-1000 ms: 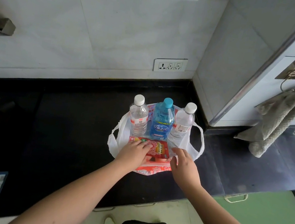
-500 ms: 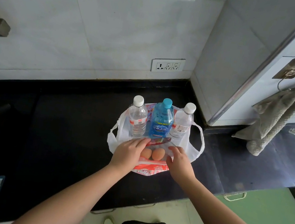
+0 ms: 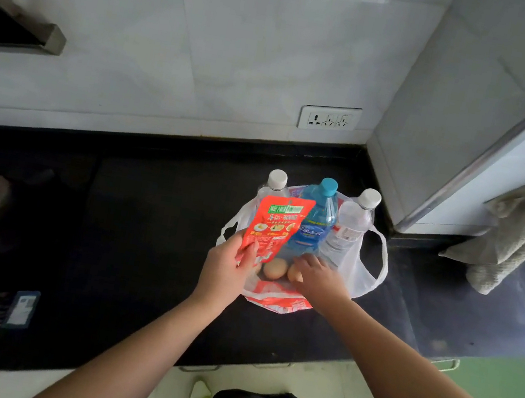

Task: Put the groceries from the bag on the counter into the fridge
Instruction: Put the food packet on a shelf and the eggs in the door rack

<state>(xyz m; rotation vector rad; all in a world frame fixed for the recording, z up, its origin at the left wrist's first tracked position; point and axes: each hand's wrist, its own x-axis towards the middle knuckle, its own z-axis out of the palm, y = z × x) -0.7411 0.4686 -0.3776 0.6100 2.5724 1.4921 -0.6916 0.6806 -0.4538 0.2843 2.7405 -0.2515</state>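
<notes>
The left hand (image 3: 224,270) has lifted the red packet (image 3: 272,230) upright, pinching its lower edge. Beside it, two eggs (image 3: 275,268) now lie uncovered. The right hand (image 3: 319,277) has moved onto the nearer egg.
</notes>
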